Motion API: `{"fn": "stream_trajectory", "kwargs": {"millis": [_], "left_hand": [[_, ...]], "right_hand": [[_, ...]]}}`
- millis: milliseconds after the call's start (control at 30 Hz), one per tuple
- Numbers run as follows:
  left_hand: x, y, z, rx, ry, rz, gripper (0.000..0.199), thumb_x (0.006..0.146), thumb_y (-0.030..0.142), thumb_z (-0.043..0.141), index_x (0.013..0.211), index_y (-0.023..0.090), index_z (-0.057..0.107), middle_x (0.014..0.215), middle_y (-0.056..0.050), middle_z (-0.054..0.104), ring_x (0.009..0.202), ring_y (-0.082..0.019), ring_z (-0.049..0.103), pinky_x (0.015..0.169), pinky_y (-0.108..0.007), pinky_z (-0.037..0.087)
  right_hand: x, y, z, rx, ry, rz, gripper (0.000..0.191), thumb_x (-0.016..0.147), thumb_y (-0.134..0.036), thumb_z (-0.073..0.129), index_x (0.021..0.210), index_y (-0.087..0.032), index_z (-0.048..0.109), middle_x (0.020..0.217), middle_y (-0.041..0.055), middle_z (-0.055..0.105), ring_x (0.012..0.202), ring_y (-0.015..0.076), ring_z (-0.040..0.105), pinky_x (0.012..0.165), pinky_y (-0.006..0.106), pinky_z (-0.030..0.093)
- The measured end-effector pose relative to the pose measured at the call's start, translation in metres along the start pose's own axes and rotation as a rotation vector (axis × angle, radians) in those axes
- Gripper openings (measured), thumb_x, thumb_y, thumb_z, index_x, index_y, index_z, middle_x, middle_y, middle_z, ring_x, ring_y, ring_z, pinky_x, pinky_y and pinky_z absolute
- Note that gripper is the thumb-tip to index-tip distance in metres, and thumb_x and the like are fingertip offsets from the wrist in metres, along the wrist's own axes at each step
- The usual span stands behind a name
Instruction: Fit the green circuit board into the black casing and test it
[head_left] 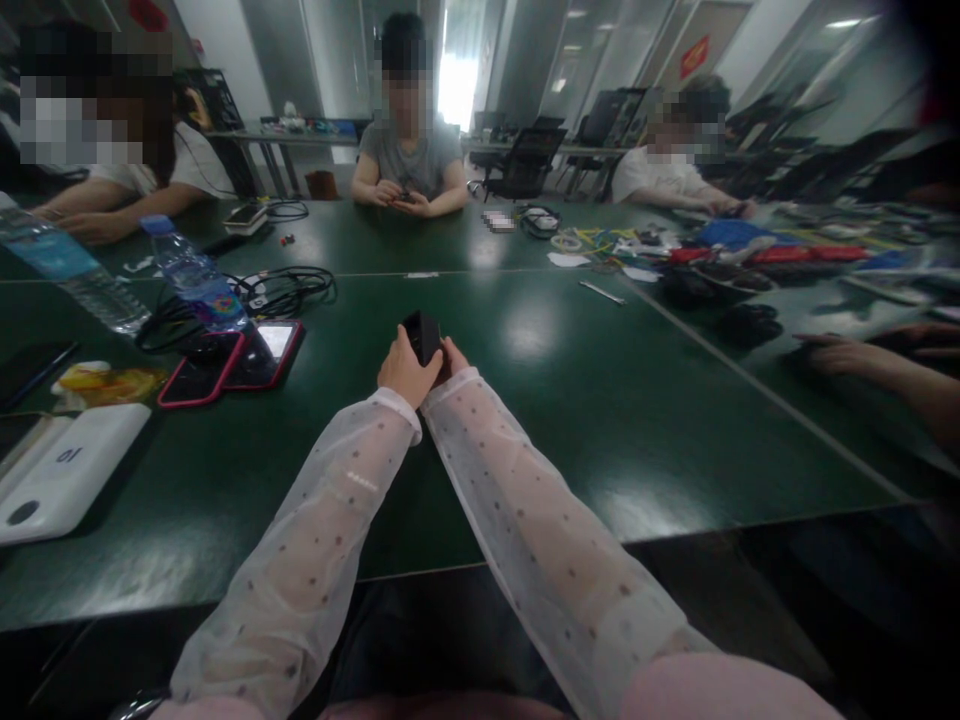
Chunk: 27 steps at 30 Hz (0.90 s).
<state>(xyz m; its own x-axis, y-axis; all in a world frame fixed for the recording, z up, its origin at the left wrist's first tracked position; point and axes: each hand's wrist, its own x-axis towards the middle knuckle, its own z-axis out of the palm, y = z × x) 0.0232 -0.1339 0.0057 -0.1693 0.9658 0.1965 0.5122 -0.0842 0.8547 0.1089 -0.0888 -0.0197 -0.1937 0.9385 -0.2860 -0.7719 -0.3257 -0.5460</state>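
Both of my hands meet over the middle of the green table (517,420), around a small black box-like object (424,336). My left hand (406,370) wraps its fingers and thumb around the near and left sides of it. Behind it on the right, my right hand (454,358) is closed against the object, its fingers partly hidden. What the black object is exactly, I cannot make out. Sheer white dotted sleeves cover both forearms.
Left are a blue-capped water bottle (196,275), another bottle (75,270), red-edged phones (264,357), black cables (300,287) and a white device (75,470). A wrench (601,292) lies right of centre, before piled tools (720,250). A co-worker's hand (847,352) rests at right; other people sit opposite.
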Motion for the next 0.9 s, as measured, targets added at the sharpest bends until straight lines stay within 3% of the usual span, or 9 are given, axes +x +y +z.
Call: {"fn": "stream_trajectory", "kwargs": {"millis": [67,200,467,733,900], "left_hand": [[-0.002,0.003,-0.001,-0.017,0.017,0.001,0.081,0.075,0.045,0.066,0.142,0.013,0.033,0.142,-0.021,0.039,0.133,-0.039,0.032,0.110,-0.046,0.020],[-0.004,0.008,-0.004,-0.128,0.081,0.018,0.072,0.075,0.042,0.067,0.138,0.017,0.041,0.139,-0.018,0.044,0.134,-0.037,0.032,0.110,-0.043,0.023],[-0.004,0.012,-0.011,-0.219,0.096,0.034,0.067,0.076,0.035,0.066,0.137,0.020,0.041,0.144,-0.013,0.039,0.134,-0.033,0.032,0.113,-0.042,0.019],[-0.011,0.024,-0.014,-0.280,0.120,0.167,0.069,0.074,0.029,0.069,0.136,0.021,0.041,0.143,-0.012,0.041,0.134,-0.031,0.034,0.111,-0.039,0.025],[0.007,0.008,-0.009,-0.528,0.122,0.026,0.067,0.073,0.026,0.070,0.134,0.026,0.042,0.132,-0.007,0.053,0.128,-0.026,0.044,0.105,-0.034,0.035]], "right_hand": [[-0.003,-0.001,0.002,0.004,0.068,0.054,0.036,0.095,-0.035,0.032,0.084,-0.018,0.062,0.063,0.0020,0.065,0.095,0.0215,0.067,0.093,0.046,0.051],[-0.003,-0.001,0.002,-0.024,0.047,0.091,0.036,0.093,-0.038,0.034,0.089,-0.017,0.064,0.065,0.0032,0.067,0.092,0.0221,0.068,0.090,0.046,0.053],[0.004,0.008,-0.003,0.038,0.016,-0.080,0.024,0.090,-0.024,0.040,0.091,-0.018,0.063,0.071,0.0005,0.070,0.085,0.0173,0.070,0.086,0.039,0.056],[0.004,-0.002,-0.004,0.050,0.045,0.027,0.029,0.092,-0.024,0.037,0.093,-0.016,0.064,0.066,0.0015,0.069,0.078,0.0179,0.070,0.080,0.038,0.058],[0.003,-0.012,-0.007,0.090,0.028,0.033,0.026,0.093,-0.025,0.038,0.095,-0.015,0.063,0.066,0.0018,0.069,0.070,0.0162,0.069,0.072,0.033,0.059]]}}
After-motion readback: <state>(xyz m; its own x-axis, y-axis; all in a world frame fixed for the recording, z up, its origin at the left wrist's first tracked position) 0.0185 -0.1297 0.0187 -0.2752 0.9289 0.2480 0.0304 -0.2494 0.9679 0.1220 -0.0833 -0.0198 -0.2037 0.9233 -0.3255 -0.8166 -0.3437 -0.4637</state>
